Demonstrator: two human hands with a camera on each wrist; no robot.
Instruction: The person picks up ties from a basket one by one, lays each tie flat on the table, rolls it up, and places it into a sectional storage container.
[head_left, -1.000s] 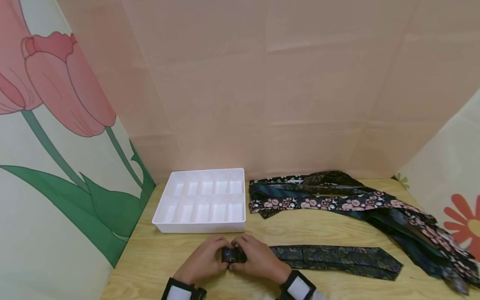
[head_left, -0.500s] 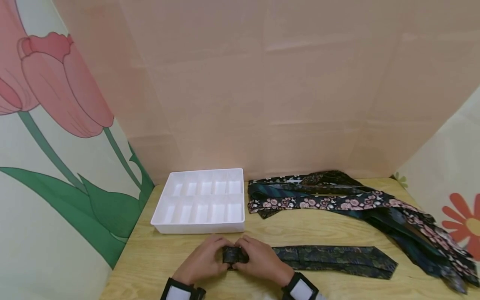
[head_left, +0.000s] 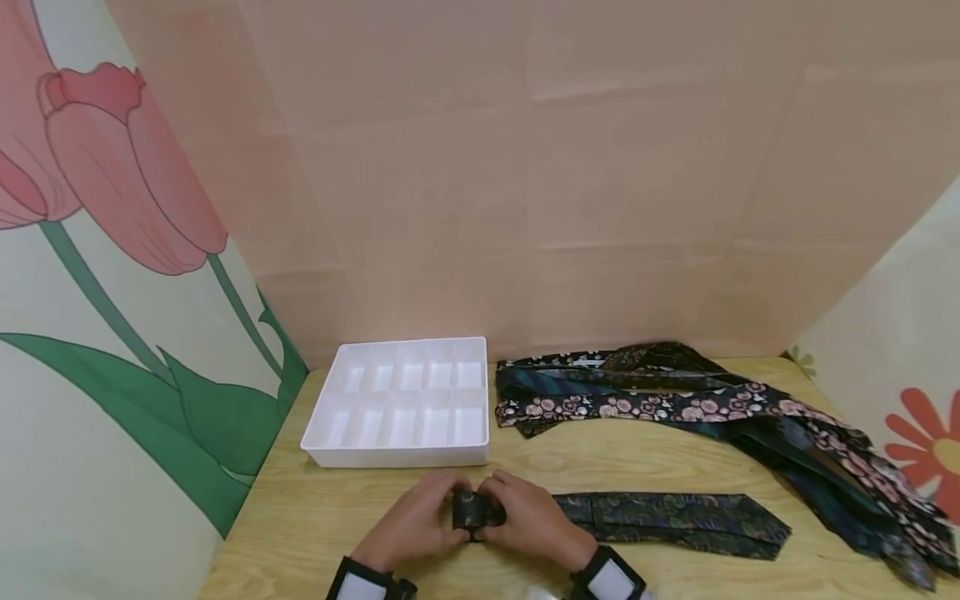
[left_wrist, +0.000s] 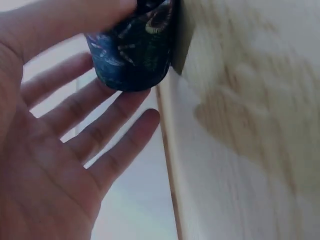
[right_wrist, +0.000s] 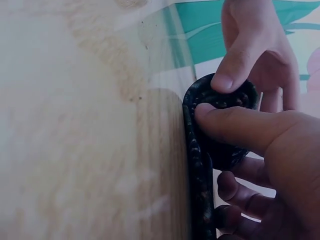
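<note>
A dark patterned necktie (head_left: pixel 675 523) lies on the table, its one end wound into a roll (head_left: pixel 468 510) between both hands. My left hand (head_left: pixel 416 521) pinches the roll from the left, thumb on the near side and fingers on the far side. From the right, my right hand (head_left: pixel 534 521) holds the same roll in thumb and fingers. In the right wrist view both thumbs press on the coiled side of the roll (right_wrist: pixel 227 150). The left wrist view shows the rolled fabric (left_wrist: pixel 132 60) at my left fingertips. The tie's flat pointed end stretches out to the right.
A white tray (head_left: pixel 397 456) with several compartments stands just beyond the hands, at the back left. Several loose neckties (head_left: pixel 675 407), one with pink flowers, lie heaped at the back right and trail to the right edge. A plain cloth wall (head_left: pixel 525 208) rises behind the table.
The roll and both hands have shifted slightly to the right. The flat end of the tie has drawn a little to the left, so less of it shows.
</note>
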